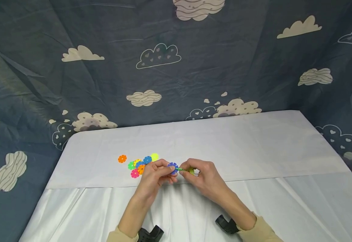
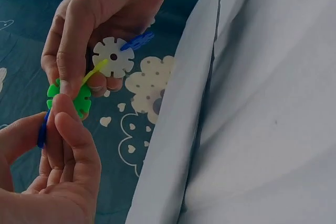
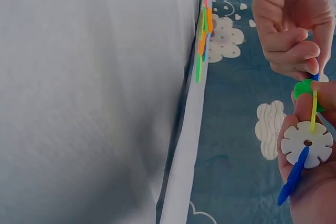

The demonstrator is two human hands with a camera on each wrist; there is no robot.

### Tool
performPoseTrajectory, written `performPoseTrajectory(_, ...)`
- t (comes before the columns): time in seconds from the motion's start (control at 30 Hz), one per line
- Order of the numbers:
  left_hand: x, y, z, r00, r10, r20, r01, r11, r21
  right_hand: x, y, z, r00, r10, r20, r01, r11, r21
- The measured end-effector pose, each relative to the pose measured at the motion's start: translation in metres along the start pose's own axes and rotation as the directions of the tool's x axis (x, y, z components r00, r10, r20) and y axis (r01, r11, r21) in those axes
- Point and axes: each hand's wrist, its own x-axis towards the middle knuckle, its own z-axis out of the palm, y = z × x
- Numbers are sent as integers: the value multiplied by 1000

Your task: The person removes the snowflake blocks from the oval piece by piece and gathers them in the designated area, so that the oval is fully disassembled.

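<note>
In the head view my left hand (image 1: 155,175) pinches a blue notched plastic disc (image 1: 173,164) between thumb and fingers. Facing it, my right hand (image 1: 205,176) pinches a green notched disc (image 2: 83,102), which meets the blue one edge to edge; whether their slots are joined I cannot tell. From the green disc runs a chain of a yellow disc (image 3: 314,113) seen edge-on, a white disc (image 3: 318,142) and another blue disc (image 3: 293,178). This chain hangs beneath my right palm. Fingers hide part of the green disc.
Several loose notched discs lie on the white table cover (image 1: 254,144) left of my hands, among them a pink disc (image 1: 135,173) and, set apart, an orange disc (image 1: 122,158). A dark cloud-print curtain (image 1: 164,80) stands behind the table.
</note>
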Motion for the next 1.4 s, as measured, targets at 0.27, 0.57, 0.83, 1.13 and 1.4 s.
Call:
performPoseTrajectory(0.27,1,-8,-5,986,-113,121,145,943,-299,1,2,1,1000,4,-20,-4,1000,4)
performPoseTrajectory(0.57,0,-6,-6,989,-110,97,129,965,-226,1,2,1,1000,12,-9,-12,1000,23)
performPoseTrajectory(0.83,-7,3,15,968,208,-137,-127,885,448,0,4,1,1000,10,6,-10,999,-40)
performPoseTrajectory(1.13,-16,10,23,872,477,-106,-188,527,829,0,5,-2,1000,14,-4,-15,998,-56)
performPoseTrajectory(1.4,-11,26,0,903,361,-232,-84,679,729,1,6,-7,998,55,-26,-56,998,-34)
